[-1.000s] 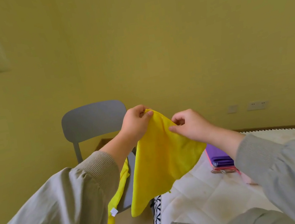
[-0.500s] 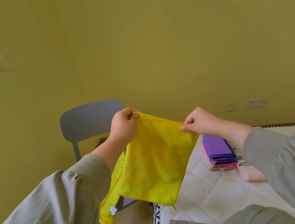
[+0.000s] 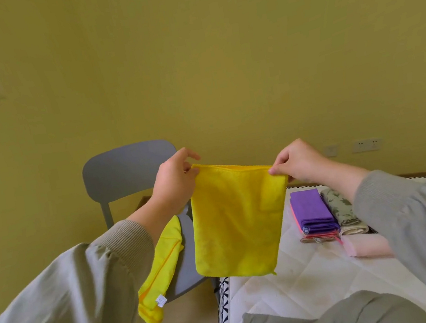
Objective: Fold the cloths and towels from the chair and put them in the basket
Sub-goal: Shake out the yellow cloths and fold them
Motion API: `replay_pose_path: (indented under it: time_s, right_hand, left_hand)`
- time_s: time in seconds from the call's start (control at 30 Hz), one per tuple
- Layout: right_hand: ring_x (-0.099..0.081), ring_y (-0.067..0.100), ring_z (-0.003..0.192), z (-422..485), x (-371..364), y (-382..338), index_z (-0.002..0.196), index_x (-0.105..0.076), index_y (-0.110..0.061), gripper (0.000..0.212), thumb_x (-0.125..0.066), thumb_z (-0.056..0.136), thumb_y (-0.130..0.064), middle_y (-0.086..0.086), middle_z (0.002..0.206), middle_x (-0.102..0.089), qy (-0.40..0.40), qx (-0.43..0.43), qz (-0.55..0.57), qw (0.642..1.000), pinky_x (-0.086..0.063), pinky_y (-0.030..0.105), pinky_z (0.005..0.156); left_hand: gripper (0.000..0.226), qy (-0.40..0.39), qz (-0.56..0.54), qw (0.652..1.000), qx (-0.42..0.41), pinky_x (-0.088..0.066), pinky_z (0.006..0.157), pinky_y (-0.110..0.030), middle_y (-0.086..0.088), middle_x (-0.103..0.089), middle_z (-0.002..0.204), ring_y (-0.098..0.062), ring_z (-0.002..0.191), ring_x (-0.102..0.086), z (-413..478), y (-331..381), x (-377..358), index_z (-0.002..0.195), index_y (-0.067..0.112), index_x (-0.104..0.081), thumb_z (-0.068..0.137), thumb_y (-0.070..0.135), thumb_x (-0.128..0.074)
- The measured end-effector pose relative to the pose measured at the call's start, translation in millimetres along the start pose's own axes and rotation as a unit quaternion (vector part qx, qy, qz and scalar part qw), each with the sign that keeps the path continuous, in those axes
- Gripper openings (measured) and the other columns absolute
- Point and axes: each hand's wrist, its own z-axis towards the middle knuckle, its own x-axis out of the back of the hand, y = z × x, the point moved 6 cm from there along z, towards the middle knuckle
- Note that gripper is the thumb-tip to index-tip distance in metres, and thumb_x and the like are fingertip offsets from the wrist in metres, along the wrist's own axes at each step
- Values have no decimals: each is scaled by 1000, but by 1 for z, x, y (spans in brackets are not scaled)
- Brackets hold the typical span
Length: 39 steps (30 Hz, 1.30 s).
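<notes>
Yellow microfibre cloth now hangs flat, bunched a second ago; left hand and right hand, spread apart, each pinch a top corner, grey plastic chair at its nine o'clock. It looks ready for folding.

The yellow cloth hangs flat from its two top corners, one pinched by each hand. Low to the left of the grip, a second yellow cloth hangs over the seat of the grey chair. Low to the right lies a folded purple cloth.
</notes>
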Motion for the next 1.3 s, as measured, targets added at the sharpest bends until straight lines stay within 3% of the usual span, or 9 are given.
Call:
replay_pose_path:
  time_s: [0.1,0.23,0.4,0.57,0.87,0.97,1.17,1.3]
  right_hand:
    - [-63,19,59,-1,3,3,60,-71,-17,19,-76,78,-18,12,67,-70,-4,8,-7,1000,-58,43,67]
    - [-62,18,65,0,8,5,61,-69,-21,21,-74,80,-13,2,66,-68,-13,26,-19,999,-57,44,75]
    - [-65,19,72,1,12,3,64,-68,-29,25,-72,81,-12,-1,72,-69,-43,36,-45,997,-57,41,79]
    - [-67,24,72,3,14,2,60,-69,-28,22,-76,78,-17,2,69,-71,-45,31,-60,997,-58,40,76]
    - [-67,11,60,7,12,1,59,-68,-29,27,-76,77,-11,-6,61,-69,-55,44,-61,996,-58,29,66]
    - [-66,7,53,9,12,2,57,-69,-26,26,-77,76,-11,-9,56,-68,-48,36,-43,997,-52,19,56]
    - [-64,3,51,7,15,2,57,-69,-25,24,-79,75,-12,-9,55,-67,-42,39,-41,998,-47,18,56]
    - [-65,7,51,4,16,0,61,-69,-16,17,-79,75,-18,-1,57,-68,-41,44,-32,998,-48,23,58]
  left_hand:
    - [19,-30,54,996,-64,-46,70,-29,2,-60,94,-21,86,-58,-3,9,0,100,21,-63,92,6,-54]
    - [21,-65,120,982,-127,-51,69,-29,4,-62,89,-19,74,-60,-7,15,2,98,21,-68,92,7,-54]
    - [24,-110,210,952,-192,-52,69,-31,1,-70,88,-21,76,-63,-10,19,-1,107,22,-68,90,11,-55]
    - [25,-130,232,947,-182,-44,60,-25,7,-64,78,-15,68,-56,-8,16,-6,104,23,-67,89,10,-53]
    - [19,-145,244,946,-159,-38,58,-21,6,-69,82,-12,70,-54,-4,5,-8,96,22,-68,86,12,-56]
    - [17,-134,217,954,-159,-42,56,-21,6,-66,73,-13,65,-57,-5,9,-5,88,23,-65,82,9,-57]
    - [23,-173,160,965,-115,-40,50,-12,13,-64,58,4,52,-60,-4,9,-4,72,27,-57,79,5,-55]
    - [23,-202,128,968,-74,-51,59,-19,6,-68,59,-2,55,-65,-3,3,-5,67,20,-58,75,-1,-55]
